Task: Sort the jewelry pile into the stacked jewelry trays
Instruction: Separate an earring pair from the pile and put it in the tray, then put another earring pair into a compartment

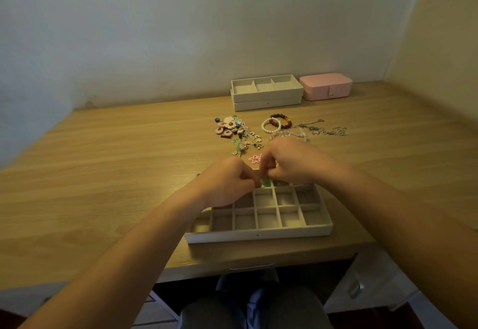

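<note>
A pale wooden desk [103, 173] fills a corner between plain walls. Near its front edge, a small green piece [265, 182] is pinched between the fingertips of both hands, just above the far row of a gridded jewelry tray [258, 234]. The left hand [227, 181] comes in from the left with its fingers curled on the piece. The right hand [292, 163] meets it from the right, thumb and fingers closed on the same item. What the piece is I cannot tell; it is too small and half covered.

The sorting looks barely begun. Every compartment of the near tray that shows is bare, though the far cells under the hands are hidden. Just beyond the hands lies a pink flower charm [255, 159]. Farther back sits a heap of colourful charms and earrings [235, 132]. To its right are a pearl bracelet [271, 125] overlapping a dark red bead bracelet [280, 117], then tangled silver chains [320, 129]. None of these is in a tray. Against the far wall two more stacked trays [267, 93] wait, the top one's three sections showing nothing inside, with a closed pink jewelry box [326, 86] just beside them on the right.
</note>
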{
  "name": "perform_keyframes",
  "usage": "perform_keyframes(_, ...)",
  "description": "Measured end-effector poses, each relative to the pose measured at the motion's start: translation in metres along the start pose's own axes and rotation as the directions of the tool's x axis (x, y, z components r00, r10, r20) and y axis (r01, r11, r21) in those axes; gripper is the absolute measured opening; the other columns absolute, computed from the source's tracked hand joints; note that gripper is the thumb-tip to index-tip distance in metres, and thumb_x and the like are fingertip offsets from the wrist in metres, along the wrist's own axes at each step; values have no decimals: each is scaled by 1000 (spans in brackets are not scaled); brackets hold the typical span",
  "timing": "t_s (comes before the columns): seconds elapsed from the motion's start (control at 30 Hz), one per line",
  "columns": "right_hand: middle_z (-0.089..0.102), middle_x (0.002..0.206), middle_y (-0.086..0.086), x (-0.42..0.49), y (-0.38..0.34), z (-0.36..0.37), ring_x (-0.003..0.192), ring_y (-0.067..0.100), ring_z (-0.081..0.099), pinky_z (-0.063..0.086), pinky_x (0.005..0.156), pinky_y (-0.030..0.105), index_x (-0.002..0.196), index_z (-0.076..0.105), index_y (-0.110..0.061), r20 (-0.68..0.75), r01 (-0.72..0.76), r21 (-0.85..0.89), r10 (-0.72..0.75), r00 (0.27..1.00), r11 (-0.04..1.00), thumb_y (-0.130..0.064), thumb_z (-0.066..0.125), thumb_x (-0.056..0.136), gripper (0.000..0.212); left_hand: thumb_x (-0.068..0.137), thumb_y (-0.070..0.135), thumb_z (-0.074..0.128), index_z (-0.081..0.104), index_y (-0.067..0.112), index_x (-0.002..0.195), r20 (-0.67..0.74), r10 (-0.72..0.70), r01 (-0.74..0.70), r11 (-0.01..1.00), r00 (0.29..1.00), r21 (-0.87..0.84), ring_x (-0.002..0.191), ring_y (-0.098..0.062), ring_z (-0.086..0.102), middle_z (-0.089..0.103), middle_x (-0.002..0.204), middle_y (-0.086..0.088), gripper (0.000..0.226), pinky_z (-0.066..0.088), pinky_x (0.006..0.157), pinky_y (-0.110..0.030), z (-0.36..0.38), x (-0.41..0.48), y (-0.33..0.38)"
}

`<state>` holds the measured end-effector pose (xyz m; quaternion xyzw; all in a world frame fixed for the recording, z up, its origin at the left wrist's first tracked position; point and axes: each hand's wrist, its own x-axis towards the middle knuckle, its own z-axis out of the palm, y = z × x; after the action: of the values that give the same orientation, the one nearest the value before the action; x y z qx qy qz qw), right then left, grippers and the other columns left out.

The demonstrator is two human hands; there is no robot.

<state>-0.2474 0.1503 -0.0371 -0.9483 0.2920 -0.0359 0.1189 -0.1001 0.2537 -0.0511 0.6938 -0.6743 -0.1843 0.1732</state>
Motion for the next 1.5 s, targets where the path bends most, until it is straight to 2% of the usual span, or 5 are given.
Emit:
perform_keyframes(0.3, 60, 84, -19, -4, 10, -1, 81, 2, 57, 42, 65, 18, 96, 79, -29, -4, -14, 118, 15, 1000, 993, -13, 58, 94, 26, 95, 19, 59, 77, 25, 108, -40, -1, 2, 1000, 999, 25, 84, -11, 60, 65, 88, 10, 23, 48, 76, -26, 5, 5, 0)
perform_keyframes(0.67, 54, 90, -22, -6, 7, 1, 95, 10, 59, 52, 85, 29, 90, 73, -38, 110, 3, 151, -19, 994, 989, -14, 55, 97, 30, 93, 17, 58, 77, 26, 109, -65, -3, 2, 1000, 998, -5, 89, -14, 63, 72, 96, 3, 27, 54, 83, -35, 5, 3, -1)
perform_keyframes(1.0, 70, 90, -8, 16, 15, -4, 69, 13, 59, 47, 58, 24, 89, 75, -31, -87, -47, 342, 81, 993, 938, -11, 54, 95, 29, 88, 13, 60, 76, 29, 83, -356, -149, 75, 974, 922, -213, 71, -6, 55, 65, 81, 9, 23, 42, 62, -24, -16, 7, -27)
perform_keyframes(1.2, 66, 118, -6, 61, 27, 5, 106, 11, 60, 52, 92, 34, 93, 76, -28, -123, -112, 476, 192, 974, 872, -8, 56, 95, 28, 88, 15, 66, 76, 24, 96, -388, -278, 222, 958, 879, -183, 81, -10, 59, 68, 93, 2, 16, 44, 68, -26, -18, 45, -60)
perform_keyframes(1.5, 69, 112, -4, 99, 41, 12, 111, 12, 60, 51, 95, 34, 98, 75, -24, -163, -108, 550, 234, 958, 828, -10, 59, 96, 22, 95, 18, 62, 73, 30, 113, -338, -176, 188, 982, 925, 4, 94, -15, 62, 68, 103, 6, 24, 50, 82, -32, -20, 105, -83)
